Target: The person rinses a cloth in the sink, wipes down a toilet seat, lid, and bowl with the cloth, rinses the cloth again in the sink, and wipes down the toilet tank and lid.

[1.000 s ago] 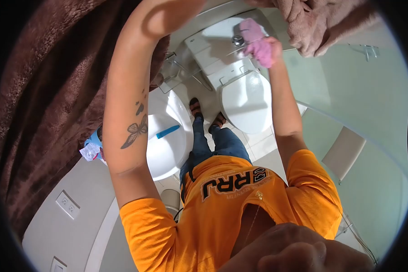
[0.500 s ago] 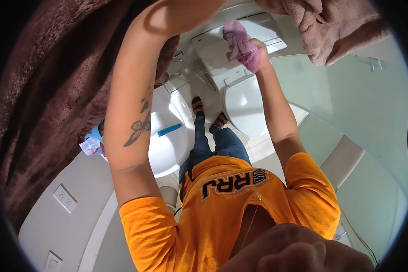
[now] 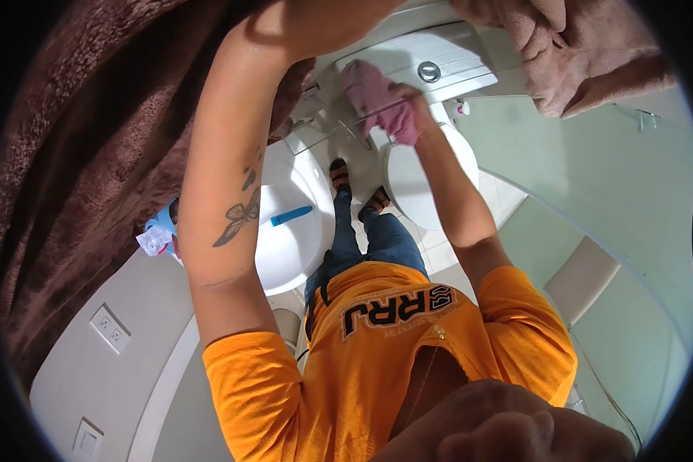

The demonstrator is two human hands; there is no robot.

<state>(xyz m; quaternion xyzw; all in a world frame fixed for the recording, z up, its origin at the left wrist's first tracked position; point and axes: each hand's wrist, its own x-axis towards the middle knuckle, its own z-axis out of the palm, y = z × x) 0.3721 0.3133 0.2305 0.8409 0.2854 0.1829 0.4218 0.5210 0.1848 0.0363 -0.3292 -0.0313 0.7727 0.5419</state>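
Observation:
My right hand (image 3: 414, 104) grips a pink cloth (image 3: 373, 96), which hangs bunched from the fingers. The cloth overlaps the left front part of the white toilet tank (image 3: 466, 58) in view, beside its round flush button (image 3: 429, 71). A clear, thin-edged shelf appears to cross in front of the cloth. My left hand (image 3: 335, 27) is raised at the top edge, in front of the brown towel (image 3: 108, 138); its fingers are out of frame.
Below the tank is a closed toilet lid (image 3: 414, 185). A white sink (image 3: 289, 258) at the left holds a blue object (image 3: 292, 215). A lighter brown towel (image 3: 577, 58) hangs at upper right, above a glass panel (image 3: 516, 138). Wall outlets (image 3: 111, 329) are at lower left.
My right hand and the pink cloth have moved left and downward in view, from over the flush button to the tank's left side. The left arm has shifted slightly right.

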